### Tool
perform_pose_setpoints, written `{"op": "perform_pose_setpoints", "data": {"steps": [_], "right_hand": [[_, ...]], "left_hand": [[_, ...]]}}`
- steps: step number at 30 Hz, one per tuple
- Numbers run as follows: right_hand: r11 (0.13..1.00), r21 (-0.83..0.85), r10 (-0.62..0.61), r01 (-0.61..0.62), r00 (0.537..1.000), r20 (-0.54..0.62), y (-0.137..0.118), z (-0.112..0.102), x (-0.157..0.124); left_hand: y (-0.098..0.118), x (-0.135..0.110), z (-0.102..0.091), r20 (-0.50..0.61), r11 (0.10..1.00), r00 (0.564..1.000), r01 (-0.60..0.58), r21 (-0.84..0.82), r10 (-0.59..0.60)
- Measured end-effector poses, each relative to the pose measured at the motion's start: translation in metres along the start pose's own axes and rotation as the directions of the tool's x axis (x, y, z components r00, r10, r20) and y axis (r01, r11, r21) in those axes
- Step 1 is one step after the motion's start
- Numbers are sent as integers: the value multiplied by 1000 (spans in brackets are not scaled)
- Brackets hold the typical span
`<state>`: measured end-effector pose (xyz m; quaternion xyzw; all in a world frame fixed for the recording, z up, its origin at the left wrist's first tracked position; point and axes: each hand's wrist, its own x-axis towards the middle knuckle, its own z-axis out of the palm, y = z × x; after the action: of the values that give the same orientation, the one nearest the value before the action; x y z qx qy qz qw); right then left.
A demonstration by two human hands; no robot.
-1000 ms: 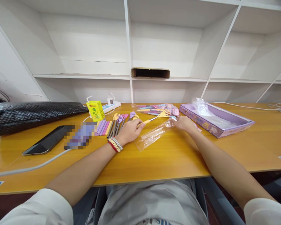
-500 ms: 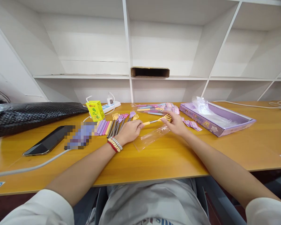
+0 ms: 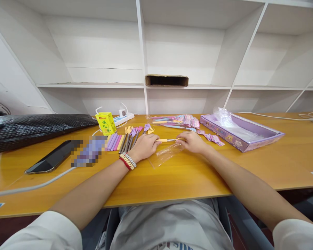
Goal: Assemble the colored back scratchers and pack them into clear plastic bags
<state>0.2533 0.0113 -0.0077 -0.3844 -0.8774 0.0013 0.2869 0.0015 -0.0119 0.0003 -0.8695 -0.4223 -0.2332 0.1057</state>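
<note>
A yellow back scratcher point(image 3: 167, 140) lies level between my hands, its metal rod showing near the right end. My left hand point(image 3: 145, 146) is closed on the yellow handle. Around the claw end my right hand point(image 3: 191, 142) is closed, hiding the claw. Under it, a clear plastic sleeve point(image 3: 167, 156) lies on the table. Left of my left hand are several hand-shaped scratcher heads on dark rods point(image 3: 131, 137) and a row of purple, pink and yellow handles point(image 3: 114, 142). Packaged back scratchers point(image 3: 184, 121) are piled behind my hands.
Small pink cards point(image 3: 214, 139) lie beside a purple box point(image 3: 250, 146) at right. A yellow drink carton point(image 3: 105, 123), a power strip point(image 3: 123, 118), a phone point(image 3: 53, 158) and a black wrapped bundle point(image 3: 41, 128) are at left. White shelves point(image 3: 187, 52) rise behind the table point(image 3: 172, 187).
My right hand has closed over the scratcher's claw, which showed before, and moved slightly left and down. The yellow rod is now more level. My left hand has hardly moved.
</note>
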Motion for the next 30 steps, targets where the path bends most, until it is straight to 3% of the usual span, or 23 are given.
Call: {"op": "perform_pose_setpoints", "data": {"steps": [6, 15, 18, 24, 30], "right_hand": [[998, 22, -49, 51, 995, -86, -5, 7, -1], [987, 96, -121, 129, 989, -86, -19, 22, -1], [987, 149, -58, 67, 996, -63, -20, 20, -1], [986, 98, 130, -133, 991, 45, -21, 10, 2], [934, 286, 176, -214, 972, 153, -29, 8, 1]], "left_hand": [[1, -2, 3, 48, 999, 998, 36, -32, -34], [10, -3, 4, 118, 993, 991, -53, -102, 66], [12, -4, 3, 139, 997, 988, -55, -60, 63], [12, -3, 4, 115, 999, 993, -35, 19, 33], [12, -2, 5, 80, 996, 993, -87, 2, 86]]}}
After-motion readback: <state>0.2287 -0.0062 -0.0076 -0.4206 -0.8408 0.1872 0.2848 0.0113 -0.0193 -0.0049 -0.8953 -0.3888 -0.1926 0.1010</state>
